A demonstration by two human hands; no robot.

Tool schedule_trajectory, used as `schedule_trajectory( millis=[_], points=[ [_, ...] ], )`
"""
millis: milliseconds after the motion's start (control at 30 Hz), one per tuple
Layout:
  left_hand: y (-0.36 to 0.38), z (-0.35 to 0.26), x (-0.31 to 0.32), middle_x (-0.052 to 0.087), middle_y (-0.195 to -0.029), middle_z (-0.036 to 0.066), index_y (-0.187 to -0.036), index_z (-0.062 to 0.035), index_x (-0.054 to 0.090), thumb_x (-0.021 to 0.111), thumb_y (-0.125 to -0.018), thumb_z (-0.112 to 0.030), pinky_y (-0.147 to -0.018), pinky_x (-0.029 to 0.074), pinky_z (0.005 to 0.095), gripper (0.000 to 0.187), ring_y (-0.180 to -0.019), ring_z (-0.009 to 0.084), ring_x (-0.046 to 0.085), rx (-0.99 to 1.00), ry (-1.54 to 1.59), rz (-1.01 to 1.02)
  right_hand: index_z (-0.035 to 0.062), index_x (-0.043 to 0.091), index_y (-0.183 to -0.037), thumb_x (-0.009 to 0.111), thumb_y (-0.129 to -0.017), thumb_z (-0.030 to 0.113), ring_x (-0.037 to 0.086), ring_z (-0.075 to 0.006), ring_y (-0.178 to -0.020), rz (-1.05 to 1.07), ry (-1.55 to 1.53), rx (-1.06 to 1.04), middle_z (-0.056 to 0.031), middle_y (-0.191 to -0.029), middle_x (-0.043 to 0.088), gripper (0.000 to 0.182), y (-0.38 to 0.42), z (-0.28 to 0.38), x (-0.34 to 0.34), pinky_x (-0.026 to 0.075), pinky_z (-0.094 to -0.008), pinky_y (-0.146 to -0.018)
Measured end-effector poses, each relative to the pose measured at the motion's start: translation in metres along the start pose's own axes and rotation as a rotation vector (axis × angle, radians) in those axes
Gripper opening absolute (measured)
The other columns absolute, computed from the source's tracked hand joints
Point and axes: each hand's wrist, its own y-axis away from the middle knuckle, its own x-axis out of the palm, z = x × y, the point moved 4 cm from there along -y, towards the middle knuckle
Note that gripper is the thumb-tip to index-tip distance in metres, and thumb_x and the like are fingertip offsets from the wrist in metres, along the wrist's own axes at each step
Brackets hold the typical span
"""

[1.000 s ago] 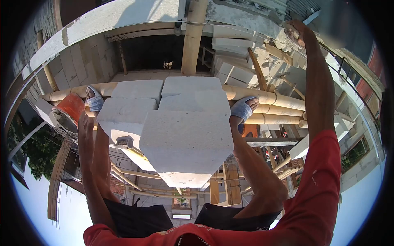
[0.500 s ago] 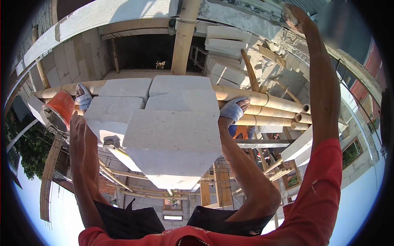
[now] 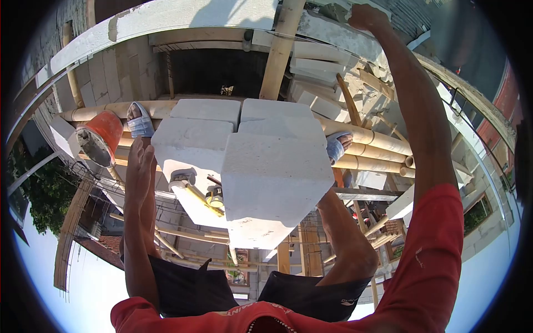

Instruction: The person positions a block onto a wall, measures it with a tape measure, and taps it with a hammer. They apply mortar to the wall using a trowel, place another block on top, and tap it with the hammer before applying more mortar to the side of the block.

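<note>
My left hand (image 3: 140,171) is open, fingers straight, beside the left edge of the stacked white concrete blocks (image 3: 277,166). Up at the wall's top, my right hand (image 3: 366,16) is curled closed over a ledge with wet grey mortar (image 3: 335,11); what it grips, if anything, I cannot tell. On a lower block lie a long yellow tool (image 3: 202,198), a dark grey piece (image 3: 183,176) and a small round yellow-and-black item (image 3: 214,196). An orange-red bucket (image 3: 106,129) holding grey mortar hangs or stands left of my left hand.
My sandalled feet (image 3: 140,119) rest on bamboo poles (image 3: 377,146) either side of the blocks. A wooden beam (image 3: 281,53) runs up to the pale curved wall top (image 3: 150,19). Broken blocks and planks (image 3: 375,83) lie beyond on the right. Bamboo scaffolding and a drop show below.
My right hand has moved left along the ledge, its fingers curling further out of sight. The view has shifted, so the blocks sit further right and the yellow-and-black item shows.
</note>
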Motion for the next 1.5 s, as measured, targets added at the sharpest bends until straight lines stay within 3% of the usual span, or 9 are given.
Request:
schedule_trajectory(
  millis=[333,433,633,767,967,1167,1300,1333,1500],
  points=[
    [0.003,-0.006,-0.015,0.036,-0.156,0.024,-0.154,0.0021,0.029,0.049,-0.103,-0.047,-0.12,0.027,0.0419,0.073,-0.147,0.0338,0.033,-0.02,-0.046,-0.018,0.0026,0.071,-0.117,0.067,-0.086,0.026,0.063,-0.0338,-0.118,0.182,0.132,-0.237,-0.0196,-0.124,0.067,0.04,0.005,0.019,-0.055,0.054,-0.047,-0.094],
    [0.002,-0.003,-0.013,0.036,-0.156,0.024,-0.154,0.0004,0.029,0.049,-0.103,-0.048,-0.12,0.027,0.042,0.073,-0.147,0.0337,0.034,-0.026,-0.045,-0.01,0.0089,0.066,-0.119,0.061,-0.09,0.041,0.065,-0.0198,-0.072,0.383,-0.655,0.073,-0.0089,-0.088,0.067,0.044,0.015,-0.047,-0.011,0.052,-0.0381,-0.063],
    [-0.005,0.011,-0.009,0.037,-0.156,0.021,-0.156,-0.0041,0.028,0.048,-0.104,-0.047,-0.119,0.029,0.0442,0.07,-0.146,0.0332,0.035,-0.021,-0.101,0.014,0.0092,0.064,-0.112,0.058,-0.092,0.041,0.065,-0.0174,-0.062,0.282,-1.045,0.321,-0.0102,-0.086,0.068,0.038,0.116,-0.132,0.001,0.047,-0.0314,-0.049],
    [-0.009,0.015,-0.011,0.037,-0.156,0.022,-0.157,-0.0082,0.029,0.048,-0.104,-0.046,-0.118,0.031,0.0452,0.067,-0.146,0.0328,0.036,0.017,-0.075,0.013,0.0126,0.059,-0.116,0.059,-0.088,0.024,0.063,-0.0207,-0.068,0.332,-0.903,0.531,-0.0069,-0.088,0.068,0.03,0.129,-0.197,0.072,0.053,-0.0413,-0.058],
    [-0.009,0.012,-0.006,0.036,-0.157,0.022,-0.157,-0.0087,0.029,0.048,-0.104,-0.046,-0.118,0.031,0.046,0.067,-0.146,0.0324,0.036,-0.016,-0.047,0.019,0.0051,0.058,-0.116,0.063,-0.085,0.017,0.067,-0.0374,-0.094,0.302,0.339,-0.167,-0.0164,-0.098,0.07,0.034,0.141,-0.169,0.13,0.059,-0.0467,-0.075],
    [-0.009,0.013,-0.006,0.036,-0.156,0.023,-0.156,-0.0066,0.03,0.048,-0.105,-0.044,-0.118,0.03,0.0445,0.066,-0.147,0.0316,0.035,-0.033,-0.068,0.014,0.0009,0.056,-0.117,0.054,-0.09,0.016,0.062,-0.0439,-0.107,0.047,-0.088,-0.045,-0.0232,-0.106,0.066,0.031,0.14,-0.152,0.145,0.057,-0.052,-0.084],
    [-0.008,0.003,-0.008,0.036,-0.156,0.024,-0.155,-0.0028,0.03,0.047,-0.105,-0.041,-0.119,0.028,0.0416,0.065,-0.146,0.0303,0.035,-0.024,-0.098,0.015,0.0034,0.065,-0.086,0.054,-0.087,0.014,0.062,-0.0344,-0.065,0.225,-0.58,-0.013,-0.0201,-0.072,0.065,0.015,0.109,-0.141,0.137,0.052,-0.0441,-0.058],
    [-0.007,0.003,-0.008,0.035,-0.156,0.024,-0.155,-0.0028,0.03,0.047,-0.106,-0.041,-0.119,0.028,0.0419,0.064,-0.147,0.0303,0.034,-0.026,-0.117,0.015,0.004,0.063,-0.073,0.056,-0.085,0.017,0.051,-0.0325,-0.05,-0.199,-0.337,-0.268,-0.0175,-0.058,0.059,0.019,0.083,-0.153,0.171,0.045,-0.0417,-0.05],
    [-0.008,0.009,-0.012,0.036,-0.155,0.022,-0.155,-0.0053,0.03,0.048,-0.105,-0.042,-0.118,0.03,0.0436,0.064,-0.146,0.032,0.036,0.004,-0.114,-0.016,-0.001,0.067,-0.095,0.052,-0.097,0.031,0.067,-0.0426,-0.079,0.066,-0.392,0.008,-0.0272,-0.087,0.068,0.035,0.044,-0.112,0.152,0.055,-0.0486,-0.071]
  ],
)
